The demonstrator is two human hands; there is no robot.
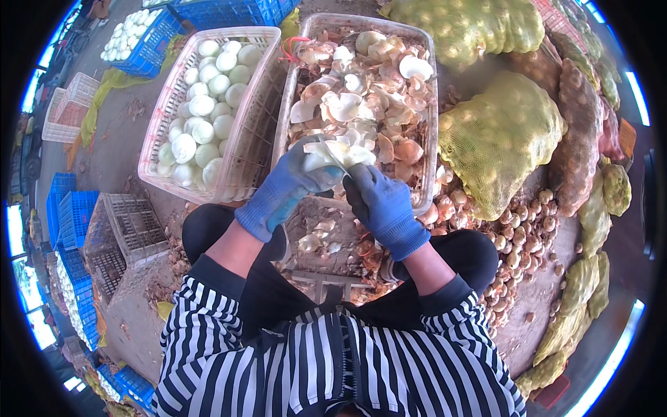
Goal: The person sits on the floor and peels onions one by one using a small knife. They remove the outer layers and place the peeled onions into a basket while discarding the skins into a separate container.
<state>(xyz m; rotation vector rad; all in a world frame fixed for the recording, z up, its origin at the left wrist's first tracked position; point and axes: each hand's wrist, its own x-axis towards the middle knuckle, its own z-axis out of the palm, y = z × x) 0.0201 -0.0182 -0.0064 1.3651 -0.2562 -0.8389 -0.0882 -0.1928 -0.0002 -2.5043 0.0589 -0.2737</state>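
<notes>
My left hand (305,172), in a blue work glove, grips a pale onion (314,158) above the near end of a tray (434,120) heaped with onion skins (383,109). A knife (333,152) is in my gloved right hand (376,195); its blade slants across the onion, and the fist hides the handle. Whitish onion layers lie right behind the blade, and I cannot tell whether they are still attached. To the left, a pinkish-white plastic crate (242,151) holds many peeled onions (201,106).
Yellow mesh sacks (495,135) of onions stand at the right, with loose unpeeled onions (521,229) spread on the floor below them. An overturned grey crate (135,229) and blue crates (78,219) are at the left. My knees flank the tray's near end.
</notes>
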